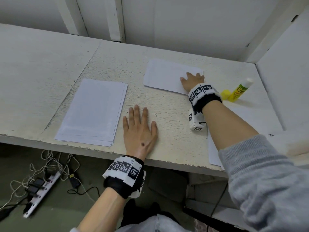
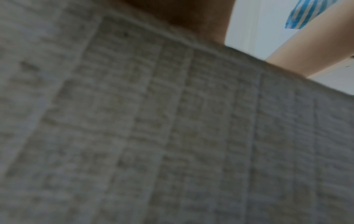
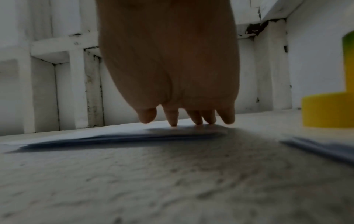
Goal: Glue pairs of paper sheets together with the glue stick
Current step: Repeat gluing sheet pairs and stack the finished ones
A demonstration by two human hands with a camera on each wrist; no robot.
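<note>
A stack of white paper sheets [image 1: 93, 111] lies at the left of the table. Farther back, white sheets [image 1: 165, 76] lie flat, and my right hand [image 1: 193, 81] presses on their right end with straight fingers [image 3: 172, 119]. My left hand [image 1: 140, 128] rests flat on the bare table beside the stack, fingers spread, holding nothing. An uncapped yellow-green glue stick [image 1: 240, 90] stands at the right, its yellow cap [image 1: 225, 94] next to it. In the right wrist view the sheets [image 3: 118, 134] lie under my fingertips, and the cap [image 3: 327, 112] sits at the right.
More white paper [image 1: 215, 154] lies under my right forearm at the table's front edge. A white wall panel [image 1: 284, 67] closes the right side, and a wall runs along the back. Below the rough white table [image 1: 172, 131], a power strip [image 1: 41, 191] and cables lie on the floor.
</note>
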